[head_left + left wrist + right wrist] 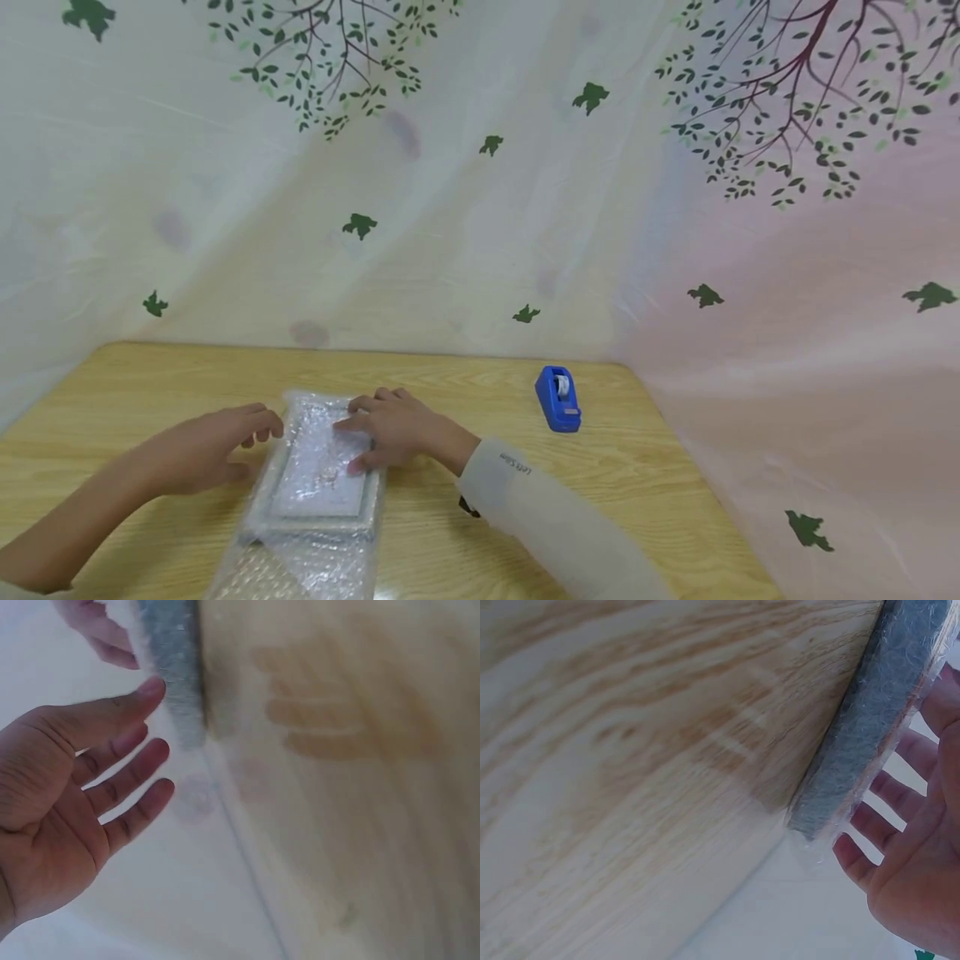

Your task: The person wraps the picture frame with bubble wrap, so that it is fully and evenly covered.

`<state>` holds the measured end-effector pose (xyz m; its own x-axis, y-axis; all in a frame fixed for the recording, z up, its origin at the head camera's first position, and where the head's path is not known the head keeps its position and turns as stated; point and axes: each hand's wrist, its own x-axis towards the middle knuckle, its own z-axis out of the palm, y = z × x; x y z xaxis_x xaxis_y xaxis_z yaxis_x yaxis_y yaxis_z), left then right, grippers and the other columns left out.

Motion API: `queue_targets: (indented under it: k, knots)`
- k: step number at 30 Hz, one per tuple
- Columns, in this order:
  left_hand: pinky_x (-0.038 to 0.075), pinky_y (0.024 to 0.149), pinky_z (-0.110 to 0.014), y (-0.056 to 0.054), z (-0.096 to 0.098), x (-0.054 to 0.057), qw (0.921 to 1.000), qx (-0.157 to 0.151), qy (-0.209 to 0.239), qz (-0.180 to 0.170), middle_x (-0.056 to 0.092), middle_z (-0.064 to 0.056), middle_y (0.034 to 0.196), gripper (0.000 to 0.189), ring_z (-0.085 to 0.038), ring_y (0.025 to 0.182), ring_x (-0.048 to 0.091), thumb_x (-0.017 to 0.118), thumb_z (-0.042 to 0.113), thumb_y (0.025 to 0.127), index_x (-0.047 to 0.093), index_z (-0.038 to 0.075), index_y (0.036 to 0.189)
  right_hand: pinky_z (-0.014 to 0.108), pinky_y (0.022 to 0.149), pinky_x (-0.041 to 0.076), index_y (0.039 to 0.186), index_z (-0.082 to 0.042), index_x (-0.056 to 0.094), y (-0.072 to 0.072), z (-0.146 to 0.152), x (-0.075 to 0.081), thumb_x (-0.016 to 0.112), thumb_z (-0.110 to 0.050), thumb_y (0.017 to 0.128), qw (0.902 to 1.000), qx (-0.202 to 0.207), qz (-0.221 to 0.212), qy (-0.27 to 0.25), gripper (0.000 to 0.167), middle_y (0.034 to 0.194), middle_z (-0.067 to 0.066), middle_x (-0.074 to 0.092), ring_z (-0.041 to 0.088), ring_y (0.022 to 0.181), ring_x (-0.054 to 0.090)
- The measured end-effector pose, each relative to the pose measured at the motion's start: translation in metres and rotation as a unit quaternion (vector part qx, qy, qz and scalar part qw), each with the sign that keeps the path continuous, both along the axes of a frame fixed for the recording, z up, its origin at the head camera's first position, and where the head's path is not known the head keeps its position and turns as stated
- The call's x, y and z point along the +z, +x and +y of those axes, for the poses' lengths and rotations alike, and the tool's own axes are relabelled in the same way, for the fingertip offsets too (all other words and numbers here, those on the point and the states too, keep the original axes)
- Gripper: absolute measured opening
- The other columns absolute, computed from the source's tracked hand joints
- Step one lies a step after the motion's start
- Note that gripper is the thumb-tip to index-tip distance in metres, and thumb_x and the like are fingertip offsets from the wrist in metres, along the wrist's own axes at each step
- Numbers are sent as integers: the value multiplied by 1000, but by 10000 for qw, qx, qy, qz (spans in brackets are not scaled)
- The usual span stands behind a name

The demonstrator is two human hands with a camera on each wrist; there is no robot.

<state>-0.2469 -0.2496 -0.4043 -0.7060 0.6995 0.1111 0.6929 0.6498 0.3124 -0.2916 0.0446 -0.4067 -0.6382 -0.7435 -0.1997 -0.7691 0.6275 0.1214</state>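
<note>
A rectangular picture frame (318,492), pale inside, lies on the table in clear bubble wrap (330,562). A loose length of the wrap runs from it toward the near edge of the view. My right hand (393,429) rests on the package's upper right part, fingers spread; in the right wrist view that hand (919,817) lies along the wrapped side (877,720). At the left side, my left hand (210,450) has loosely bent fingers and nothing in its grasp. The left wrist view puts its thumb tip right at the package's edge (172,667).
A blue tape dispenser (558,400) with a roll of tape stands on the wooden table (465,383), right of the package. Behind the table and along its right side hangs a pale curtain (450,275) printed with branches and green leaves.
</note>
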Motion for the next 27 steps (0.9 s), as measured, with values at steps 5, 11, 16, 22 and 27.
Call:
queue_targets:
  k: [5, 11, 16, 22, 27]
  knots:
    - [48, 66, -26, 10, -12, -20, 9988, -446, 205, -12, 52, 19, 94, 41, 0, 82, 51, 87, 21, 82, 58, 27, 110, 42, 117, 31, 157, -41, 39, -2, -1, -3, 53, -73, 93, 9999, 30, 76, 61, 73, 163, -8, 35, 18, 142, 37]
    - [42, 60, -20, 21, -17, -30, 9949, -866, 354, 380, 48, 22, 93, 43, 5, 77, 46, 86, 41, 82, 56, 32, 111, 41, 117, 30, 157, -41, 39, -1, -1, -3, 52, -73, 92, 10000, 15, 74, 40, 73, 163, -8, 34, 18, 141, 37]
    - [48, 62, -23, 27, -14, -30, 9849, -1242, 463, 1116, 51, 24, 106, 47, 5, 83, 49, 87, 49, 77, 60, 35, 113, 41, 118, 29, 157, -40, 39, -3, -1, -3, 52, -72, 93, 10000, -5, 50, 51, 73, 163, -8, 34, 18, 142, 36]
    - [40, 63, -15, 31, -8, -27, 9807, -1568, 639, 973, 46, 27, 95, 47, 6, 79, 45, 94, 34, 69, 57, 39, 99, 41, 118, 29, 157, -41, 38, -3, -1, -2, 52, -73, 93, 10000, -37, 31, 73, 73, 163, -8, 34, 18, 143, 35]
    - [42, 61, -17, 30, -8, -24, 9800, -1826, 686, 403, 49, 27, 91, 39, 8, 79, 46, 93, 27, 71, 63, 36, 95, 42, 119, 29, 157, -41, 38, -2, -1, -1, 52, -72, 93, 10000, -56, -5, 75, 72, 163, -8, 33, 18, 143, 35]
